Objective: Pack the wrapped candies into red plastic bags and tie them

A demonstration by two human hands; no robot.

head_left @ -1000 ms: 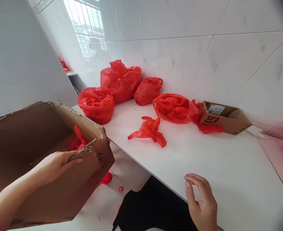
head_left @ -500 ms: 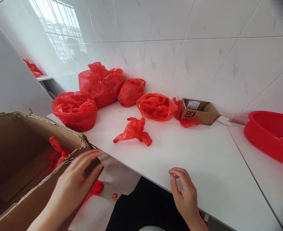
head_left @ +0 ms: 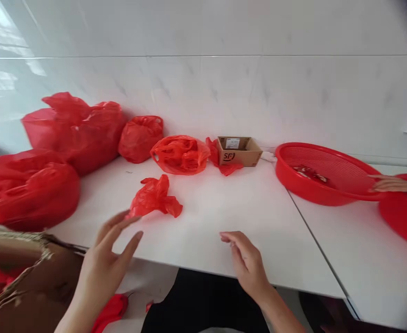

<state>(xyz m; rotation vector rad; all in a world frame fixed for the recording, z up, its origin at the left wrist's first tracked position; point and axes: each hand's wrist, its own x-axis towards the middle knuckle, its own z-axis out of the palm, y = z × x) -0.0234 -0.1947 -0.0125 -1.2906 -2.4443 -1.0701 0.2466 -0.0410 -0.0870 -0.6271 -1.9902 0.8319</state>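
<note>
My left hand [head_left: 110,259] hovers by the table's front edge, thumb and fingers spread, holding nothing. Just beyond its fingertips lies a crumpled red plastic bag [head_left: 154,196]; whether they touch is unclear. My right hand [head_left: 248,263] is over the white table [head_left: 203,222], its fingers loosely bent with the thumb beneath them and nothing visible in it. To the left of my left hand, a large cardboard box [head_left: 47,286] with a ragged rim has red plastic inside.
Along the wall sit several filled red bags [head_left: 139,138] and a small SF carton [head_left: 241,155]. On the right, a red plastic basket [head_left: 324,194] holds small wrapped packets [head_left: 309,173]. Another person's hand [head_left: 397,185] reaches in beside a second red basket [head_left: 397,217].
The view has swung right, bringing the baskets and another person's hand into sight. My left hand has moved from the box's rim to the crumpled bag. My right hand stays over the table.
</note>
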